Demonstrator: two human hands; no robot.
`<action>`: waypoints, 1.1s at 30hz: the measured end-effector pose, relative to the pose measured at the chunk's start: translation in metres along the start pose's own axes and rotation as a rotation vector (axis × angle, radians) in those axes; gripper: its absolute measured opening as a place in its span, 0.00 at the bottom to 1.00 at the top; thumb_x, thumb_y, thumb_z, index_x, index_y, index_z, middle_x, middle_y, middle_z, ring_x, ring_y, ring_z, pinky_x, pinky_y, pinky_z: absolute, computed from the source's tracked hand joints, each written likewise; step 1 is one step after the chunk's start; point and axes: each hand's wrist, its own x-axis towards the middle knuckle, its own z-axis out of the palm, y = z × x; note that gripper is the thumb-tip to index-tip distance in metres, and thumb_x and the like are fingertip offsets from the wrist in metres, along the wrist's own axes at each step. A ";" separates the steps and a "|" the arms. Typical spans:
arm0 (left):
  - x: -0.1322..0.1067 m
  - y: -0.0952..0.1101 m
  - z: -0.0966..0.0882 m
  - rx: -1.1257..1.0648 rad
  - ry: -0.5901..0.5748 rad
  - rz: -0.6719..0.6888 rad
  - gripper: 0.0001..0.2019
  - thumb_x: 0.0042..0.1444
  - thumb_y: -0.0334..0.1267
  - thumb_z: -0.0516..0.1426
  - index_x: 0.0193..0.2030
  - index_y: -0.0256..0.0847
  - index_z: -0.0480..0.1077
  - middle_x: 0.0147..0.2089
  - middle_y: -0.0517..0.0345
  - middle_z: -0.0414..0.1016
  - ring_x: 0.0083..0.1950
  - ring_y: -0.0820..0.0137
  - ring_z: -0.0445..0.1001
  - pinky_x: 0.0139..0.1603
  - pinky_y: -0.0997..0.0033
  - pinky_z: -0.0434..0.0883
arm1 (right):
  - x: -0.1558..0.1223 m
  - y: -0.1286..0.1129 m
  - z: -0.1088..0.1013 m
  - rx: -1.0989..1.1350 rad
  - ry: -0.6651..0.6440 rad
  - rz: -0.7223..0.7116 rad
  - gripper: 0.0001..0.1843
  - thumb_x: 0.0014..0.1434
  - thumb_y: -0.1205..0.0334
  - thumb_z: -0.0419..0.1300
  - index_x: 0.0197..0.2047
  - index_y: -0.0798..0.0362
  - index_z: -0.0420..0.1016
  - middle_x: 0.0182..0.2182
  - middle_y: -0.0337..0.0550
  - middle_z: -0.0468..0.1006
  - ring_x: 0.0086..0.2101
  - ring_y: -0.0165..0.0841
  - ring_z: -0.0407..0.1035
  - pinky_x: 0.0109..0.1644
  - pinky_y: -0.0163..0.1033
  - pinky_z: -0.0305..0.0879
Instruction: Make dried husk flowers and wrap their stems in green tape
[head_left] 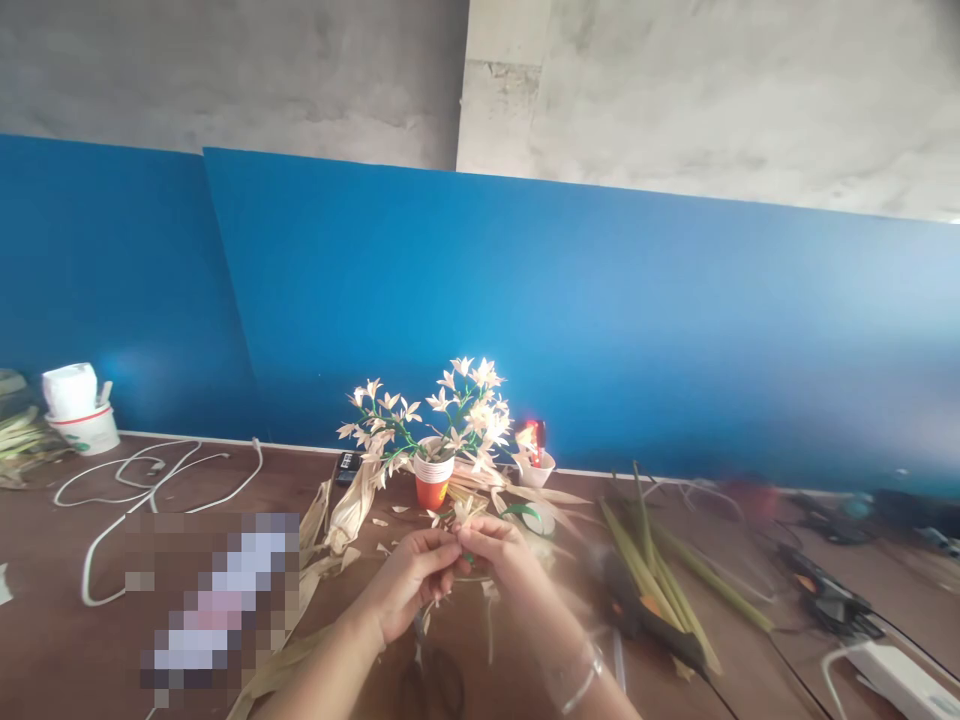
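My left hand point(409, 580) and my right hand point(501, 552) meet above the brown table point(75, 640), fingers pinched together on a small pale husk flower point(459, 512) with a green stem. Just behind them stands an orange-and-white paper cup point(433, 480) holding a bunch of finished cream flowers point(442, 405) on green stems. Dried corn husks point(349, 515) lie to the left of my hands. A bracelet circles my right wrist.
Long green stalks point(660, 575) lie at the right beside a dark tool and black cables point(825, 590). White cables point(142, 485) loop at the left near a white tub point(79, 420). A white power strip point(900, 680) sits at bottom right. A blue wall panel point(600, 320) backs the table.
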 end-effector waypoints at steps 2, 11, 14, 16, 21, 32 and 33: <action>0.000 0.000 0.000 -0.024 -0.002 -0.023 0.14 0.41 0.41 0.68 0.30 0.32 0.76 0.25 0.55 0.75 0.17 0.83 0.61 0.16 0.82 0.51 | -0.001 -0.001 0.000 0.001 0.004 0.006 0.18 0.45 0.48 0.67 0.25 0.55 0.72 0.17 0.34 0.68 0.22 0.29 0.65 0.31 0.35 0.61; 0.001 -0.012 0.001 -0.040 -0.004 -0.101 0.13 0.40 0.41 0.69 0.27 0.32 0.74 0.23 0.57 0.75 0.19 0.82 0.65 0.18 0.84 0.57 | -0.011 -0.005 -0.003 -0.212 0.088 0.013 0.17 0.47 0.47 0.63 0.25 0.55 0.75 0.20 0.38 0.72 0.24 0.31 0.67 0.33 0.38 0.62; -0.001 -0.011 0.007 -0.007 0.035 -0.092 0.13 0.40 0.41 0.69 0.27 0.33 0.74 0.23 0.57 0.76 0.20 0.81 0.67 0.20 0.83 0.60 | -0.028 -0.009 -0.031 -0.476 0.305 -0.047 0.13 0.49 0.54 0.61 0.33 0.54 0.78 0.28 0.43 0.77 0.30 0.36 0.69 0.36 0.40 0.62; -0.002 -0.011 0.010 0.014 0.070 -0.079 0.14 0.40 0.42 0.68 0.28 0.34 0.74 0.24 0.56 0.77 0.21 0.80 0.69 0.22 0.83 0.61 | -0.049 -0.013 -0.059 -0.852 0.500 -0.128 0.12 0.50 0.61 0.58 0.38 0.54 0.78 0.35 0.46 0.78 0.37 0.41 0.70 0.42 0.44 0.63; -0.001 -0.012 0.013 0.073 0.125 -0.037 0.14 0.41 0.44 0.66 0.29 0.35 0.73 0.23 0.57 0.76 0.22 0.77 0.71 0.22 0.82 0.63 | -0.113 -0.004 -0.123 -1.621 0.888 0.147 0.22 0.53 0.71 0.50 0.50 0.55 0.72 0.41 0.55 0.74 0.43 0.50 0.69 0.42 0.49 0.62; -0.001 -0.011 0.014 0.090 0.127 -0.018 0.23 0.39 0.48 0.67 0.39 0.33 0.76 0.25 0.57 0.77 0.24 0.76 0.74 0.23 0.81 0.65 | -0.127 0.015 -0.157 -1.758 0.775 0.135 0.27 0.52 0.72 0.48 0.54 0.49 0.70 0.40 0.51 0.76 0.44 0.49 0.68 0.44 0.51 0.61; 0.000 -0.011 0.014 0.080 0.125 -0.018 0.23 0.39 0.48 0.67 0.39 0.33 0.76 0.25 0.57 0.77 0.24 0.76 0.74 0.24 0.81 0.65 | -0.125 0.010 -0.157 -1.687 0.800 0.107 0.26 0.52 0.69 0.49 0.53 0.49 0.70 0.39 0.52 0.76 0.45 0.50 0.68 0.43 0.51 0.61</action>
